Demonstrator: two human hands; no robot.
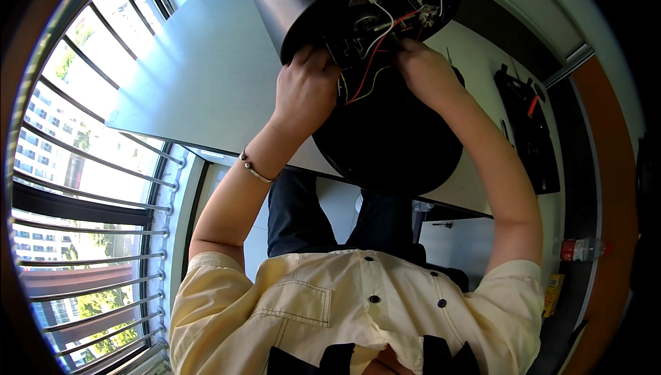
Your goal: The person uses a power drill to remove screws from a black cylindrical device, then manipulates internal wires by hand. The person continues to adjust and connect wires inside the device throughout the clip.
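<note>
A black, rounded appliance housing (296, 3) lies tipped on the table with its open end toward me. Inside show circuit parts, white leads and a red wire (370, 65). Below the opening is a black round cover (392, 141), joined to the housing by red and yellow wires. My left hand (308, 87) is at the left lower rim, fingers curled in at the edge. My right hand (428, 72) reaches into the opening from the right, fingers bent together by the wires. Both sets of fingertips are hidden, so what they grip is unclear.
A light table (206, 72) carries the appliance. On the right lies a black tool case (533, 131) with an orange-handled tool (533, 105). Farther right are a plastic bottle (582, 250) and a yellow box (552, 295). A barred window (82, 189) is at my left.
</note>
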